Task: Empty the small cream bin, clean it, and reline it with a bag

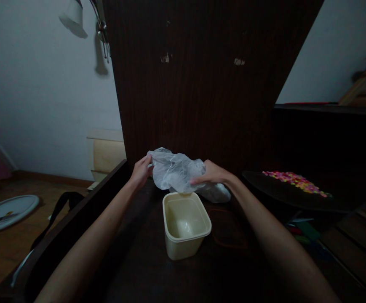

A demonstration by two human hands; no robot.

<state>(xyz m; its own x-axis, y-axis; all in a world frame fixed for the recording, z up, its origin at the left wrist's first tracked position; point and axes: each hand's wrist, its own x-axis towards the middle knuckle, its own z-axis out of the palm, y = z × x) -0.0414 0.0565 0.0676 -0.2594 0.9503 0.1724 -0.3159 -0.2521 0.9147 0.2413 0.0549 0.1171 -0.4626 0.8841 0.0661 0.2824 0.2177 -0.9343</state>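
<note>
A crumpled, see-through plastic bag (173, 170) hangs between my two hands, just behind the far rim of a cream plastic container. My left hand (141, 170) pinches the bag's upper left edge. My right hand (212, 173) grips its right side, with the thumb lying across the front. Below the bag, the square container (187, 248) stands upright with its open top toward me and nothing in it. More of the bag, or a second bag (217, 192), rests on the dark surface under my right hand; what is inside cannot be made out.
A lid with an orange-brown rim (230, 245) lies flat right of the container. Small colourful pieces (296, 181) cover part of a dark shelf at right. A raised dark edge (84, 223) runs along the left, and a tall dark wooden panel (195, 97) rises behind.
</note>
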